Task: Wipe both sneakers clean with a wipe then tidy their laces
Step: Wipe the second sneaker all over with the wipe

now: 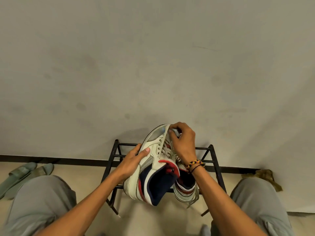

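sneaker (150,167) tilted between both hands | left hand (134,159) grips its side | right hand (183,142) pinches wipe (175,132) at toe | second sneaker (185,188) under right wrist

— What colours does the sneaker (150,169) show?
— White, with grey panels, red trim, a navy lining.
— Around it?
— A black rack (212,151), pale green slides (25,172), grey trousers (39,198), a beaded bracelet (196,163) in black, yellow and red.
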